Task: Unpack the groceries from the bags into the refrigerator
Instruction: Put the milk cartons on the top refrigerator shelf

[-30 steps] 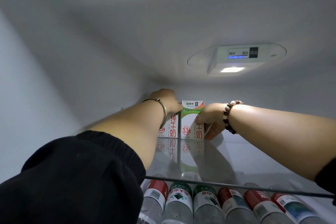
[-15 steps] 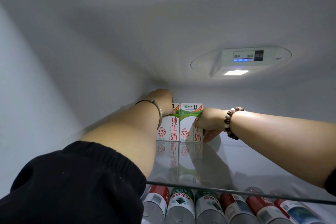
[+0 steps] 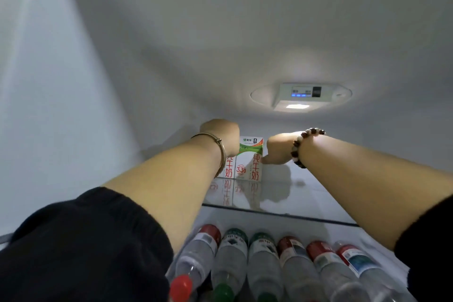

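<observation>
The right hand (image 3: pixel 279 148) has let go of the right milk carton (image 3: pixel 250 158) and drawn off to its 3 o'clock. Its fingers are folded in and hold nothing, with one tip touching the carton's glossy side. The left hand (image 3: pixel 219 137) stays atop the left milk carton (image 3: pixel 229 167), its fingers hidden. Both boxy paper cartons stand upright and touching at 12 o'clock on the reflective glass shelf (image 3: pixel 306 193), above ribbed clear plastic bottles (image 3: pixel 264 265).

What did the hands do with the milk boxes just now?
The right hand slid off the front of the right milk carton to its right side; only a fingertip touches it now. The left hand stays on top of the left milk carton. Both cartons stay upright on the glass shelf.
</observation>
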`<action>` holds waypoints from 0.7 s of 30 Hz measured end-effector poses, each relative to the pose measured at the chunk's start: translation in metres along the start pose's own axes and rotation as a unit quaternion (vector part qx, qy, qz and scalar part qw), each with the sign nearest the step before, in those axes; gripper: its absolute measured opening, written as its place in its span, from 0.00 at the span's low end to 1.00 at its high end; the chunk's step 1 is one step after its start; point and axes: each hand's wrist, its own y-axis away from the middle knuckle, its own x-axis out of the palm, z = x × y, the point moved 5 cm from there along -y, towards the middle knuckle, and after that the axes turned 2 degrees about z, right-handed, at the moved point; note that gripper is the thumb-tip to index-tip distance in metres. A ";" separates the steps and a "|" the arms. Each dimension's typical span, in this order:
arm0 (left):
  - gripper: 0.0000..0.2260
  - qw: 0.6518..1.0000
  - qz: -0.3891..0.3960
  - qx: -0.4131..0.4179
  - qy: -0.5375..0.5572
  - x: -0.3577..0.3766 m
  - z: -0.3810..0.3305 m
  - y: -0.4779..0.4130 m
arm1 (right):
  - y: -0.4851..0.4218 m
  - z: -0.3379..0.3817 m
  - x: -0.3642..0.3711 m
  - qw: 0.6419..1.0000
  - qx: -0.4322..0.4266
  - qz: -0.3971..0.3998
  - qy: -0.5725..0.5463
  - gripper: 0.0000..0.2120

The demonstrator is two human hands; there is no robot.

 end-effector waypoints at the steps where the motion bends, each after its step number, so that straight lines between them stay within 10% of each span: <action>1: 0.09 1.000 0.005 0.003 0.005 -0.003 -0.001 0.009 | 0.019 0.007 -0.004 1.000 -0.016 0.001 0.001 0.14; 9: 0.15 0.994 -0.023 0.043 0.096 -0.034 -0.006 0.105 | 0.117 0.022 -0.008 0.982 0.048 -0.059 -0.171 0.22; 21: 0.31 0.981 -0.091 0.127 0.118 -0.078 -0.032 0.334 | 0.371 0.039 0.016 0.966 0.119 -0.214 -0.083 0.30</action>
